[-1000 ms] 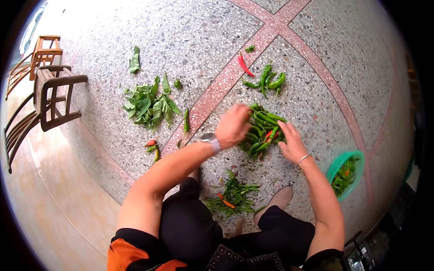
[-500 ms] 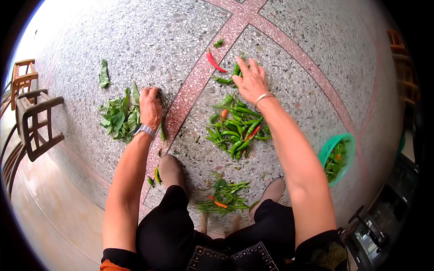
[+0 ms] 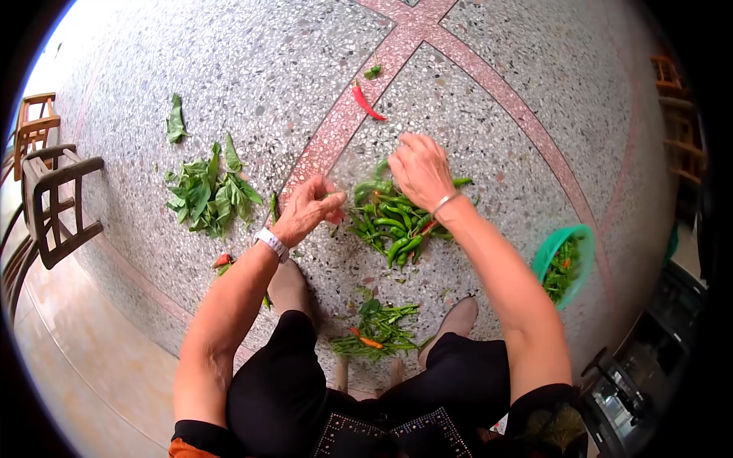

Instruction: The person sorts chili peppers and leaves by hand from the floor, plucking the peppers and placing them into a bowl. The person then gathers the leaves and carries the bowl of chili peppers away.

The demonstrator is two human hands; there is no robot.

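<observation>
A pile of green chillies [image 3: 397,229] with a few red ones lies on the speckled floor. Over its upper edge is my right hand [image 3: 421,172], its fingers curled down around something I cannot make out; blurred green chillies show beside it. Left of the pile my left hand [image 3: 311,208] hovers with thumb and fingers pressed together, and what is between them, if anything, is too small to tell. A heap of green leaves [image 3: 210,192] lies farther left. One red chilli [image 3: 366,101] rests on the pink floor strip, below a small green piece [image 3: 372,71].
Green stems [image 3: 382,332] with an orange-red chilli lie between my feet. A tilted green basket [image 3: 582,263] holding green and red pieces stands at the right. Wooden stools [image 3: 61,206] are at the left. A single leaf [image 3: 175,120] lies above the leaf heap.
My left hand has moved right from the leaves towards the chilli pile. My right hand has come down onto the pile's top edge, and the green chillies that lay above the pile are gone from there.
</observation>
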